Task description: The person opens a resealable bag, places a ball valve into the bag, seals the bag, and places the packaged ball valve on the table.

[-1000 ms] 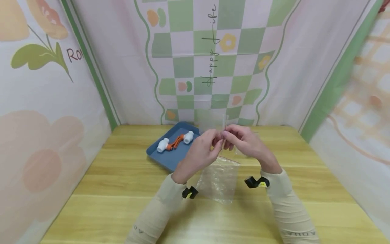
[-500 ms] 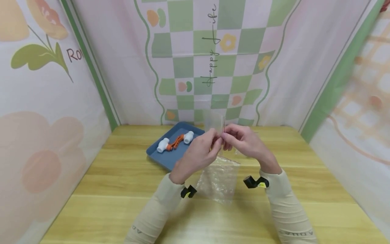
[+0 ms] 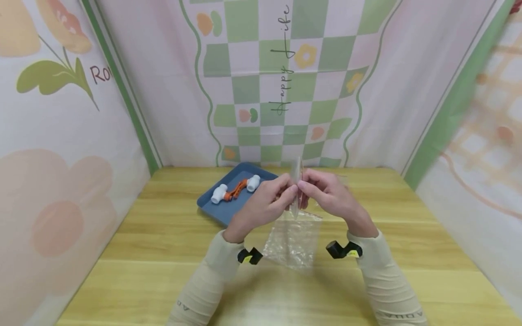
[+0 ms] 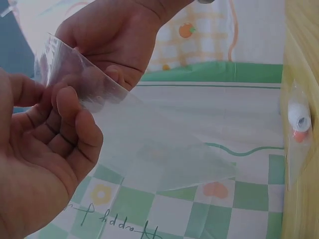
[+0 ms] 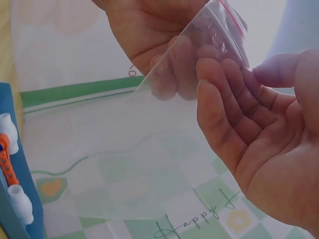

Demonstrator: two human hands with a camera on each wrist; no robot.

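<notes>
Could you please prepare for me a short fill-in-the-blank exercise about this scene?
1. The tray is ____ in colour.
2. Inside it lie two white valves with ____ handles.
3. The left hand and right hand hold a clear bag whose edge has a ____ line.

Missing words: blue; orange; red

Cannot see, in the head view, part of the tray [image 3: 224, 211] behind the left hand [image 3: 263, 203] and part of the clear bag [image 3: 296, 168] behind its fingers [image 3: 287, 195], nor the sleeves [image 3: 200, 290] past the bottom edge. Cannot tell, in the left wrist view, the shape of the small orange piece [image 4: 299, 136].
</notes>
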